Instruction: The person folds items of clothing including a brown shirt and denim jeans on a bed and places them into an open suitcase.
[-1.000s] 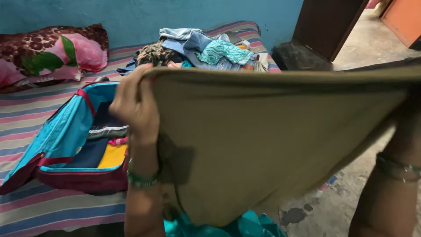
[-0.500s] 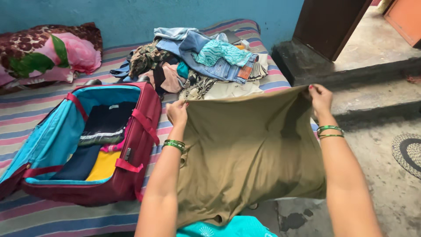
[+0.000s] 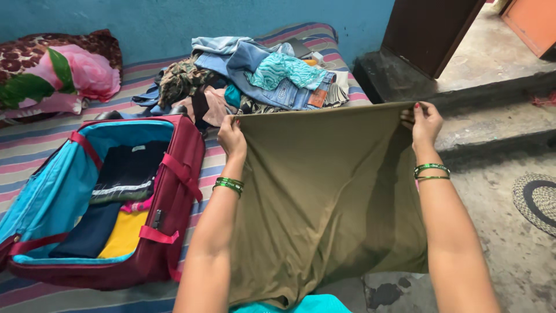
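An olive-green garment [image 3: 324, 197] hangs spread out in front of me, held up by its top edge. My left hand [image 3: 230, 138] pinches the top left corner and my right hand [image 3: 424, 122] pinches the top right corner. Both wrists wear green bangles. The cloth hangs beside the striped bed [image 3: 29, 145] and covers part of its edge. To the left lies an open maroon suitcase [image 3: 168, 232] with a blue lining, holding folded dark, yellow and striped clothes.
A heap of loose clothes [image 3: 255, 78] lies on the bed behind the garment. A floral pillow [image 3: 52, 72] rests at the far left. A dark doorway step [image 3: 405, 75] and a round mat [image 3: 536, 200] are on the right, over a concrete floor.
The garment has dropped from close to my face to arm's length, and my hands have drawn nearer together. The clothes heap behind it has come into sight.
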